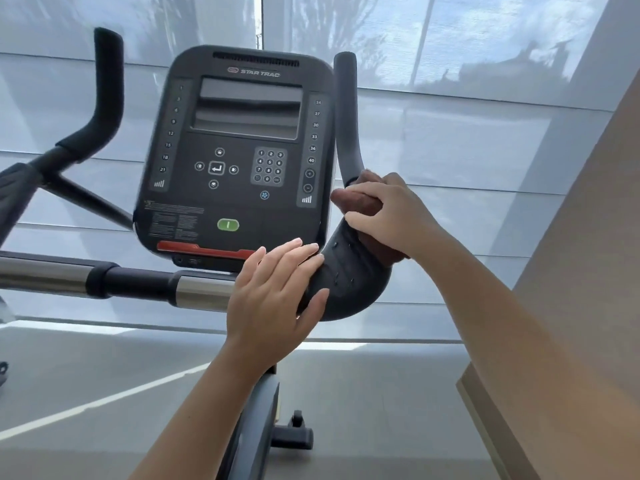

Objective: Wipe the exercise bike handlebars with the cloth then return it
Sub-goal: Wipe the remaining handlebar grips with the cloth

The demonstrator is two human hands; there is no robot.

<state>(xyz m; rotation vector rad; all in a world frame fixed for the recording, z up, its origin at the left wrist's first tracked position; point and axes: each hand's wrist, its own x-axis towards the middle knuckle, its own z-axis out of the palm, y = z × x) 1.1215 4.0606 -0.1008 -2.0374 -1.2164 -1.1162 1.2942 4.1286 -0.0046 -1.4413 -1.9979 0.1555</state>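
The exercise bike's right handlebar (347, 126) is black, rises beside the console and bends down toward me. A brown cloth (358, 203) is wrapped round it at the bend, and my right hand (391, 213) grips that cloth against the bar. My left hand (273, 292) rests lower on the same bend with straight fingers on top and the thumb beneath. The left handlebar (108, 88) stands at the far left, untouched.
The black console (242, 150) with keypad and green button sits between the two bars. A chrome crossbar (202, 294) runs left from my left hand. A beige wall (571, 271) stands close on the right. Window blinds fill the background, with the bike post (256, 427) below.
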